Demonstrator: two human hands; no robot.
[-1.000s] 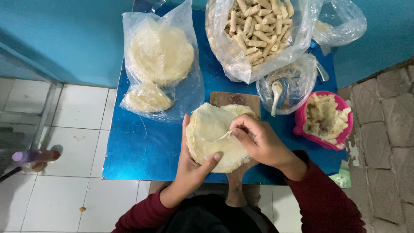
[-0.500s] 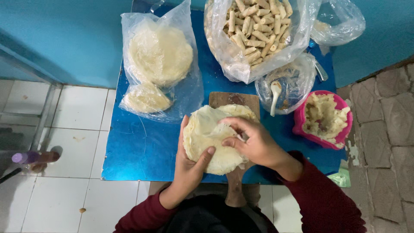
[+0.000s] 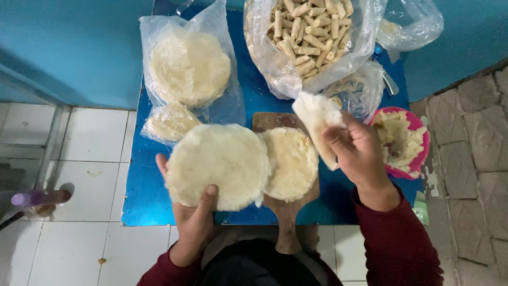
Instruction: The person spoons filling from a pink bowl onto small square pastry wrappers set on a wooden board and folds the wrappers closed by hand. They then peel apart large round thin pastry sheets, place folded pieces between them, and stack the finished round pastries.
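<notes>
At far left, a purple bottle (image 3: pixel 33 198) lies on the white tiled floor (image 3: pixel 79 249). The blue bench (image 3: pixel 159 206) carries, at its left rear, two clear bags of round wrappers: a large bag (image 3: pixel 188 66) and a small bag (image 3: pixel 170 123) just in front of it. The left hand (image 3: pixel 194 212) holds a stack of wrappers (image 3: pixel 218 165) from below, thumb pressed on the near edge; the grip is clenched on the stack, which is raised over the bench's front left. Just right of the stack, touching it, a single wrapper (image 3: pixel 293 161) lies flat on a wooden board (image 3: pixel 286 222), whose handle points toward the person. Behind the board sits a bag of rolls (image 3: pixel 309 32). The right hand (image 3: pixel 360 153) pinches a folded wrapper (image 3: pixel 317 122) between thumb and fingers, above the board's right rear corner. Right of that hand, a pink bowl (image 3: pixel 418 153) holds pale filling (image 3: pixel 397 140).
</notes>
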